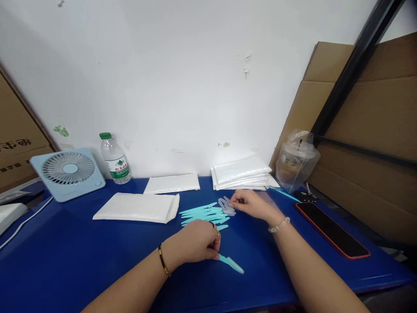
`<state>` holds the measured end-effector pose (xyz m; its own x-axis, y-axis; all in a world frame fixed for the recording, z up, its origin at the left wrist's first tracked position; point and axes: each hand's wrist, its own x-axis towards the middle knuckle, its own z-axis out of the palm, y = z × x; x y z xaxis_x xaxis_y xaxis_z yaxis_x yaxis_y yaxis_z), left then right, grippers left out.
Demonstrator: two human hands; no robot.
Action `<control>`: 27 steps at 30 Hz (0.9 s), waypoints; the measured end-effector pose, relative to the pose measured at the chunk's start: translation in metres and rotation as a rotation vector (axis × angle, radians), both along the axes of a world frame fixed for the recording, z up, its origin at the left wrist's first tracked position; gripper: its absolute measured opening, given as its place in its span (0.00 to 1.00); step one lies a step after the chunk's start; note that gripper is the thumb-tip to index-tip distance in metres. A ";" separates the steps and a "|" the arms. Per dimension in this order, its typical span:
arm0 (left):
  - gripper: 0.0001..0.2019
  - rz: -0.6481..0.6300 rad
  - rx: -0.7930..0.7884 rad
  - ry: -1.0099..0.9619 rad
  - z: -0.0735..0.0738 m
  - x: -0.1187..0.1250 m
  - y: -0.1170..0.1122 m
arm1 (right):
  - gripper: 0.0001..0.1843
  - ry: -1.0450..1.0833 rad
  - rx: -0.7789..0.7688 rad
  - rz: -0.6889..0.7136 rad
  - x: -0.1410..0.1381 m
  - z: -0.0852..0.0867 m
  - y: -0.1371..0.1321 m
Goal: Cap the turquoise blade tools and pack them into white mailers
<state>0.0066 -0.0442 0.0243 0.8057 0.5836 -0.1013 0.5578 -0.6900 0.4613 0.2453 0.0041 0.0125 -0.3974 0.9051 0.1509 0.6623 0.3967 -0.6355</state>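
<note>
Turquoise eyebrow razor [232, 264] nearest, over blue table [260, 278], handle end pinched in left hand [196, 242]. Beyond: loose razor pile [206, 214]. Right hand [251, 204] at clear plastic covers [224, 203] beside pile, fingertips nearly closed; can't tell if one's caught. Looks like picking; calls for separating one cover. White padded mailers [241, 170] farthest.

lil blue fan [70, 168] far left, green-capped water bottle [115, 160] beside it, bagged drink [295, 163] far right, phone [332, 229] nearer
</note>
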 end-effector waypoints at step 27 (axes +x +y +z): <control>0.14 0.453 -0.308 -0.572 -0.015 -0.029 0.055 | 0.16 0.662 -0.099 -0.073 -0.010 0.007 -0.005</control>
<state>-0.0228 0.0105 0.0092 0.4719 0.8804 0.0468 0.3725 -0.2472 0.8945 0.2348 -0.0014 0.0196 -0.1865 0.9484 0.2566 0.1431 0.2846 -0.9479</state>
